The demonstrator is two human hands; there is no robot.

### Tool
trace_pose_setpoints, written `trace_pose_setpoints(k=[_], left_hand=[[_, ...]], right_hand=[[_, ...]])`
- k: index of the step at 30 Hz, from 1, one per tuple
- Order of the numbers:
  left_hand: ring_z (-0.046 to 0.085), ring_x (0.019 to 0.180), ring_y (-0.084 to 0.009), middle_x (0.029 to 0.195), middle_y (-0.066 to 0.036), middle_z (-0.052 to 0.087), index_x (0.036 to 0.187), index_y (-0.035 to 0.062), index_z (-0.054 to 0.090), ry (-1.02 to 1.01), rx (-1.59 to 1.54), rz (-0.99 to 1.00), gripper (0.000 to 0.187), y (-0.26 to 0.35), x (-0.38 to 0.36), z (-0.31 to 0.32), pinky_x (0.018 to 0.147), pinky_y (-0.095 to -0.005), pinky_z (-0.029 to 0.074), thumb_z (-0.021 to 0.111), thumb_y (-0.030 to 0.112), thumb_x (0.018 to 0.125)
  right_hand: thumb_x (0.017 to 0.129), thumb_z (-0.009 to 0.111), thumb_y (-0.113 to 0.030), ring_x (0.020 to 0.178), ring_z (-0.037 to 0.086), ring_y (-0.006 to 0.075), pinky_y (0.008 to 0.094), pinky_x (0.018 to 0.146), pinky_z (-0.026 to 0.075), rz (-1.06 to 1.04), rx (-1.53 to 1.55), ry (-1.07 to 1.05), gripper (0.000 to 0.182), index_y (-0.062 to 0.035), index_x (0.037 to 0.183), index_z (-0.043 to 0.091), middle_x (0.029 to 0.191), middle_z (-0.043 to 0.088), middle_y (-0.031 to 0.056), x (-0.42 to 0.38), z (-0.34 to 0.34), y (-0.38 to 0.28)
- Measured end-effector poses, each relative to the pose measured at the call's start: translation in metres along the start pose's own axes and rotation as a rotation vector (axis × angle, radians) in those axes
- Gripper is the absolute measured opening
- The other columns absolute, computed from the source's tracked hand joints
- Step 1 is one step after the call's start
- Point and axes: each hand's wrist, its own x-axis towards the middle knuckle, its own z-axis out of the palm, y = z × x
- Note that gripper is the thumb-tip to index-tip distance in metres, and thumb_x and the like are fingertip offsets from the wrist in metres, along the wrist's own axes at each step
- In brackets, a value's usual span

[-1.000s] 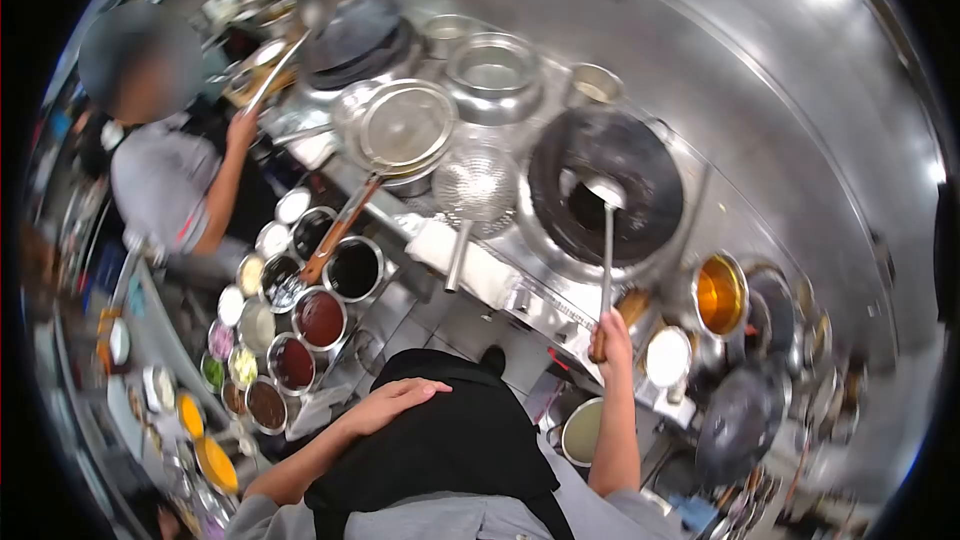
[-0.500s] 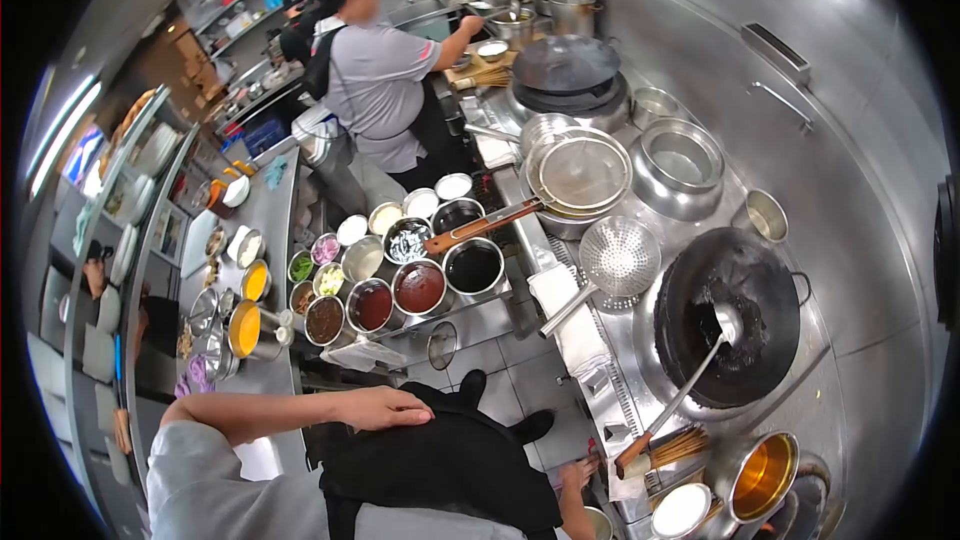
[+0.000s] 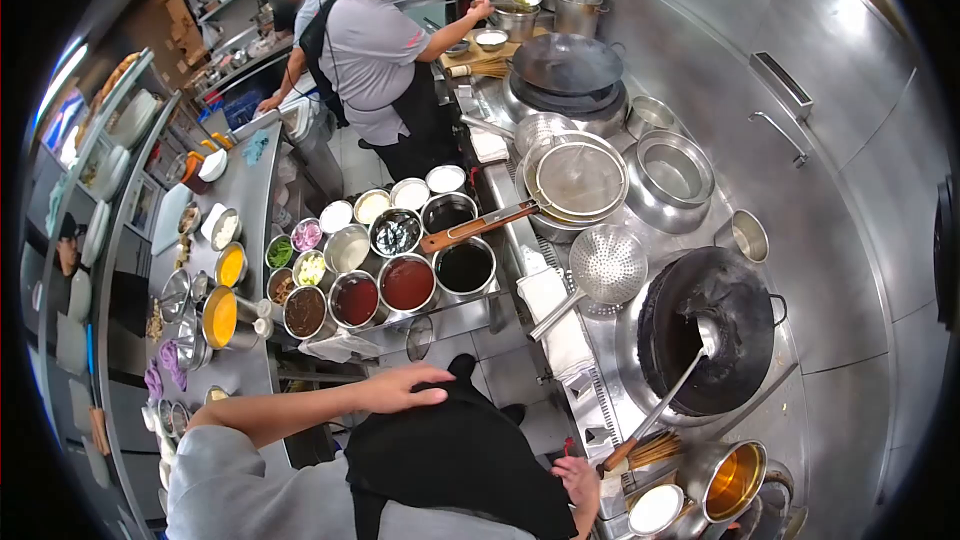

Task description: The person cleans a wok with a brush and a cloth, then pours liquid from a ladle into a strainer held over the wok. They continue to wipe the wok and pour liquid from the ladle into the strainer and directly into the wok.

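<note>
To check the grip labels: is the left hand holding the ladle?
No, the left hand is over the black apron, well away from the ladle in the wok.

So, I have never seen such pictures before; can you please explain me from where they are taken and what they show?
There is no robot here. All the pictures come from one camera worn on a person's head, looking down at their own two bare hands in a kitchen.

The left hand is at the front of the black apron. The right hand is near the counter edge. Both are empty.

On the steel counter, a ladle leans in a dark wok, with a perforated strainer beside it. Sauce containers stand to the left. Further away, two other people are visible.
</note>
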Motion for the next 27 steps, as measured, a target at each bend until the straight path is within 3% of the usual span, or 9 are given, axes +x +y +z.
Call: trace_pose_setpoints(k=[5,7,10,11,17,20,22,24,27], left_hand=[[0.03,0.151,-0.0258,0.163,-0.012,0.035,0.157,0.0111,0.039,-0.518,-0.418,0.077,0.062,0.004,0.034,-0.02,0.124,-0.0381,0.021,0.04,0.051,0.109],[0.033,0.15,-0.0246,0.16,-0.012,0.04,0.157,0.0114,0.04,-0.586,-0.454,0.139,0.062,0.014,0.047,-0.041,0.123,-0.0364,0.023,0.041,0.051,0.109],[0.035,0.149,-0.025,0.161,-0.012,0.039,0.157,0.0114,0.04,-0.627,-0.313,0.267,0.06,0.013,0.069,-0.058,0.122,-0.0364,0.024,0.04,0.048,0.11],[0.038,0.147,-0.0253,0.158,-0.013,0.043,0.154,0.0107,0.044,-0.612,-0.273,0.274,0.059,0.012,0.074,-0.068,0.121,-0.0363,0.027,0.04,0.048,0.11],[0.056,0.128,-0.0305,0.132,-0.018,0.063,0.131,0.004,0.064,-0.575,0.07,0.295,0.049,-0.019,0.114,-0.119,0.109,-0.0385,0.043,0.045,0.043,0.108],[0.061,0.116,-0.0354,0.12,-0.019,0.066,0.12,0.0016,0.067,-0.407,0.202,0.428,0.044,-0.062,0.129,-0.119,0.103,-0.0421,0.047,0.054,0.04,0.104],[0.061,0.114,-0.0374,0.112,-0.019,0.067,0.119,0.0049,0.068,-0.366,0.359,0.229,0.039,-0.084,0.124,-0.112,0.099,-0.0447,0.049,0.058,0.039,0.102],[0.065,0.099,-0.0352,0.105,-0.015,0.069,0.107,0.0075,0.07,-0.354,0.318,0.506,0.031,-0.095,0.134,-0.115,0.086,-0.0459,0.052,0.066,0.037,0.097],[0.069,0.083,-0.0324,0.091,-0.011,0.068,0.094,0.0075,0.068,-0.396,0.195,0.315,0.016,-0.086,0.139,-0.124,0.072,-0.0415,0.053,0.073,0.023,0.092]], right_hand=[[0.099,0.048,-0.065,0.095,0.07,0.0362,0.0476,0.077,0.059,-0.371,0.285,0.153,0.068,-0.0026,0.125,0.057,0.116,0.068,0.0204,-0.072,0.1,-0.115],[0.102,0.057,-0.049,0.094,0.068,0.0313,0.0422,0.082,0.056,-0.373,0.131,0.248,0.051,-0.0021,0.123,0.057,0.112,0.067,0.0178,-0.075,0.106,-0.141],[0.103,0.061,-0.026,0.08,0.062,0.0234,0.0365,0.073,0.052,-0.67,-0.628,0.794,0.031,-0.0039,0.125,0.057,0.104,0.065,0.0128,-0.057,0.098,-0.155],[0.098,0.063,-0.011,0.074,0.054,0.0153,0.0295,0.067,0.047,-1.001,-0.996,1.075,0.022,-0.0018,0.117,0.061,0.095,0.062,0.0065,-0.055,0.119,-0.158],[0.101,0.06,-0.011,0.088,0.063,0.0166,0.0316,0.08,0.05,-0.4,-0.711,0.113,0.02,0.0026,0.111,0.07,0.094,0.069,0.0086,-0.108,0.345,-0.172],[0.102,0.06,-0.013,0.09,0.065,0.0214,0.0322,0.082,0.051,-0.643,-1.127,0.016,0.023,0.0028,0.114,0.07,0.094,0.07,0.0117,-0.068,0.369,-0.142],[0.102,0.061,-0.019,0.089,0.066,0.0262,0.0326,0.085,0.05,-0.585,-1.109,0.072,0.026,0.0026,0.112,0.071,0.095,0.069,0.0135,-0.046,0.369,-0.127],[0.103,0.061,-0.021,0.09,0.066,0.0251,0.0339,0.088,0.05,-0.489,-1.035,0.085,0.028,0.0023,0.114,0.07,0.095,0.069,0.0117,-0.052,0.407,-0.145],[0.103,0.059,-0.025,0.095,0.064,0.0262,0.0336,0.089,0.049,-0.49,-0.941,-0.008,0.031,0.0029,0.115,0.068,0.1,0.067,0.0127,-0.04,0.44,-0.159]])
